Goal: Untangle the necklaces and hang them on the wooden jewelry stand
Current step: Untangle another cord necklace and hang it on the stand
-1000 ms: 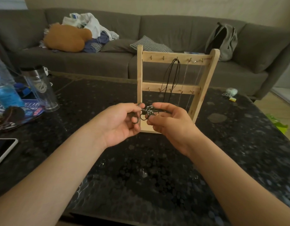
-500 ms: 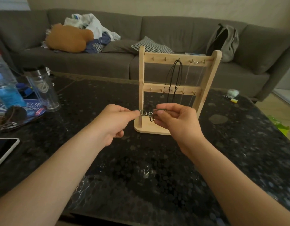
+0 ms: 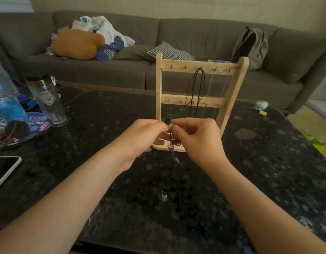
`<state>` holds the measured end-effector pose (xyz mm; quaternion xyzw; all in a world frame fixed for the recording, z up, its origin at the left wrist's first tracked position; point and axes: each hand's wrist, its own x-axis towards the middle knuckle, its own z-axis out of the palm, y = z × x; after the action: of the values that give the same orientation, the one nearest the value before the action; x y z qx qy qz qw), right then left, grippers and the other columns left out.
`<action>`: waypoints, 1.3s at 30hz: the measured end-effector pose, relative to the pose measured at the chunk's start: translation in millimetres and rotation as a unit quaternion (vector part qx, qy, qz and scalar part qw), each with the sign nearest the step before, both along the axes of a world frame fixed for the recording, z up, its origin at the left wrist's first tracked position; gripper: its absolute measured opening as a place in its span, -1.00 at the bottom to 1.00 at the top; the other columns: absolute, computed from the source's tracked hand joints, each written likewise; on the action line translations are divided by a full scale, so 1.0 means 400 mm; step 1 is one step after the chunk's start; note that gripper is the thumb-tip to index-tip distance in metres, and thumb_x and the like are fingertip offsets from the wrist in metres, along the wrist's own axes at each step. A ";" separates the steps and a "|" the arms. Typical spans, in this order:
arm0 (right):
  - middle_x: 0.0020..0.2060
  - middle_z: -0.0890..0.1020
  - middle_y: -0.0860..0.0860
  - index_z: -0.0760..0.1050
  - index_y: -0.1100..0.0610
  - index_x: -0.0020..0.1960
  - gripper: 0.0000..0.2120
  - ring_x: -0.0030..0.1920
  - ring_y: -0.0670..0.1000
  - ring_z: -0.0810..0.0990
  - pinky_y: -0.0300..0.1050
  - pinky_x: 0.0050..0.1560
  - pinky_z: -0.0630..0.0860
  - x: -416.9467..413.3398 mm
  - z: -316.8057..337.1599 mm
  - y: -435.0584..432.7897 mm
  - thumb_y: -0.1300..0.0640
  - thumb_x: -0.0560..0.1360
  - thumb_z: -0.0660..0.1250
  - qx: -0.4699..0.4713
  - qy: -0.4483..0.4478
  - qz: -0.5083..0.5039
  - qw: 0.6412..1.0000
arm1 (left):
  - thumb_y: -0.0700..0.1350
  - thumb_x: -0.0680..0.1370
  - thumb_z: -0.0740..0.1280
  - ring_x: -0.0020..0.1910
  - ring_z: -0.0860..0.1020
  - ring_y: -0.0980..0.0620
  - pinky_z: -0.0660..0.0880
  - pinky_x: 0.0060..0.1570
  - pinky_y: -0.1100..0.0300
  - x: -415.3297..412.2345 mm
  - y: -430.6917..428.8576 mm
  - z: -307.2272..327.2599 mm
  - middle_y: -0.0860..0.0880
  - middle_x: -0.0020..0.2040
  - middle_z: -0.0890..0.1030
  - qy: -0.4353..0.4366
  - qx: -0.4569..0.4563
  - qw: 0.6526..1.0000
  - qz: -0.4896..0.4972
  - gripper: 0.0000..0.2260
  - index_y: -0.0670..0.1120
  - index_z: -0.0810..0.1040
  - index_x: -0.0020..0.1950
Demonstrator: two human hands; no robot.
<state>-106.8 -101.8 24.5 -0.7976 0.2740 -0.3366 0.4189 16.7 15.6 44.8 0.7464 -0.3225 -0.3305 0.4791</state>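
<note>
left hand (image 3: 145, 137) and right hand (image 3: 197, 138) on necklace (image 3: 170, 146)

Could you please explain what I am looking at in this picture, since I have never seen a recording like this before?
There is no machine here. A person wears a camera on the head, so the single view looks forward and down at their own bare arms. The left hand and the right hand both pinch a tangled necklace that dangles between them. Just behind the hands, a wooden jewelry stand sits on a dark speckled table. Black cords already hang from its top row of hooks. A phone and a clear tumbler lie to the left. Behind the table is a grey sofa with a backpack on it.
</note>
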 end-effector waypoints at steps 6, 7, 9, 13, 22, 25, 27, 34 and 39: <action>-0.05 0.78 -0.11 0.59 0.01 0.42 -0.58 0.06 -0.07 0.73 0.23 0.43 0.54 0.000 0.007 0.014 0.17 0.59 0.51 -0.148 0.142 -0.004 0.979 | 0.04 0.63 0.50 -0.02 0.76 0.18 0.57 0.04 0.22 -0.003 -0.008 -0.029 0.11 -0.02 0.79 -0.053 -0.018 0.998 -0.009 -0.92 0.11 0.75 0.11; -0.09 0.77 -0.15 0.62 0.02 0.37 -0.63 0.02 -0.11 0.73 0.21 0.41 0.55 0.000 0.005 0.009 0.13 0.58 0.53 -0.145 0.135 0.005 0.980 | -0.01 0.65 0.48 -0.03 0.75 0.17 0.57 -0.03 0.28 0.000 -0.007 -0.029 0.11 -0.03 0.79 -0.065 -0.026 0.998 0.000 -0.94 0.10 0.76 0.07; -0.16 0.73 -0.23 0.68 0.01 0.27 -0.70 -0.06 -0.21 0.71 0.16 0.39 0.57 -0.002 0.001 -0.003 0.09 0.55 0.56 -0.131 0.122 0.025 0.984 | -0.06 0.66 0.47 -0.03 0.75 0.14 0.61 0.00 0.27 0.012 -0.007 -0.033 0.11 -0.07 0.78 -0.112 -0.038 0.993 0.014 -0.91 0.09 0.77 0.03; -0.25 0.74 -0.19 0.73 -0.03 0.10 -0.90 -0.23 -0.27 0.69 -0.26 -0.06 0.64 -0.008 0.006 -0.027 0.00 0.61 0.49 -0.066 0.120 0.066 0.988 | -0.09 0.68 0.43 -0.04 0.72 0.20 0.64 0.12 0.18 0.021 0.000 -0.035 0.13 -0.09 0.77 -0.161 -0.047 0.986 -0.004 -0.88 0.10 0.75 0.04; -0.57 0.50 -0.17 0.68 0.03 -0.19 -0.69 -0.54 -0.17 0.38 -0.35 -0.45 0.36 -0.016 0.013 -0.044 0.01 0.70 0.36 -0.017 0.149 0.116 0.982 | -0.05 0.70 0.37 -0.02 0.68 0.07 0.65 0.12 -0.01 0.007 -0.003 -0.034 0.08 -0.09 0.70 -0.235 -0.033 0.971 -0.013 -0.87 0.11 0.64 -0.02; -0.38 0.69 -0.19 0.73 0.00 -0.13 -0.82 -0.34 -0.19 0.63 -0.32 -0.23 0.58 -0.011 0.018 -0.045 0.01 0.63 0.46 -0.042 0.122 0.105 0.986 | -0.02 0.77 0.22 -0.03 0.68 0.02 0.62 0.04 0.02 -0.003 -0.006 -0.026 0.02 -0.08 0.68 -0.245 -0.009 0.969 -0.035 -0.79 0.08 0.57 -0.01; -0.23 0.74 -0.16 0.74 -0.02 -0.09 -0.94 -0.17 -0.19 0.70 -0.21 -0.04 0.67 -0.009 0.018 -0.045 0.03 0.56 0.55 -0.054 0.103 0.095 0.989 | -0.01 0.79 0.18 -0.04 0.70 0.03 0.61 0.00 0.06 -0.010 -0.009 -0.023 0.00 -0.07 0.67 -0.231 -0.003 0.972 -0.034 -0.76 0.05 0.56 -0.01; -0.22 0.73 -0.15 0.69 0.02 0.17 -0.86 -0.18 -0.27 0.69 -0.31 -0.08 0.61 -0.011 0.007 -0.044 0.05 0.66 0.41 -0.032 0.093 0.116 0.988 | 0.02 0.78 0.21 -0.09 0.71 0.12 0.56 -0.05 0.21 0.001 -0.010 -0.024 0.02 -0.02 0.68 -0.200 -0.017 0.980 -0.011 -0.76 0.02 0.62 0.05; -0.17 0.74 -0.20 0.76 -0.02 0.04 -0.89 -0.10 -0.22 0.70 -0.23 0.01 0.64 -0.006 0.005 -0.038 0.05 0.64 0.44 -0.080 0.101 0.095 0.987 | 0.04 0.77 0.22 -0.11 0.71 0.15 0.49 -0.12 0.29 -0.002 -0.011 -0.029 0.03 -0.05 0.68 -0.203 -0.008 0.979 0.003 -0.75 -0.01 0.64 0.05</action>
<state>-109.0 -117.1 26.4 -0.8808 0.2106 -0.2334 0.3541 15.8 11.1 33.0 0.7955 -0.4130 -0.1679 0.4104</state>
